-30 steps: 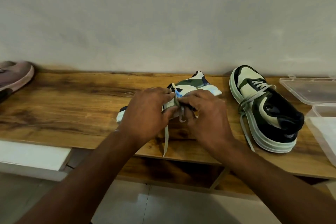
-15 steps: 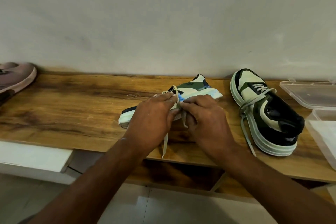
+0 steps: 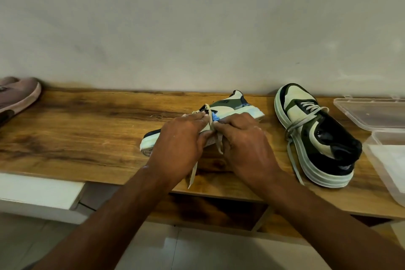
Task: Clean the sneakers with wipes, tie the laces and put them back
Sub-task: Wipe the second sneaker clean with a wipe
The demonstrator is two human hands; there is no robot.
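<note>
The left hand's fingers (image 3: 202,116) and the right hand's fingers (image 3: 221,125) meet tip to tip over the middle of a sneaker, curled in and pinching the cream laces (image 3: 213,124) between them. 1 loop of lace rises just above the fingertips, and loose ends drop below them; the longest end (image 3: 192,174) hangs down past the front edge of the board. A small blue patch shows right behind the pinch; what it is cannot be told.

The left hand (image 3: 179,144) covers the toe half of the sneaker being tied (image 3: 232,107), the right hand (image 3: 247,142) the near side of its heel half. The shoe lies crosswise under both hands on its pale sole, the dark toe poking out to the left of the left hand, the green and cream heel rising beyond the right fingers toward the wall.

To the right of the right hand, apart from it, the second sneaker (image 3: 315,136) stands on its sole, toe toward the wall, its laces loose and trailing over its left side onto the wooden shelf (image 3: 87,133). Farther right sits a clear plastic box (image 3: 385,149) with its lid open. Far to the left of the left hand, a pinkish shoe (image 3: 19,94) rests at the shelf's end.
</note>
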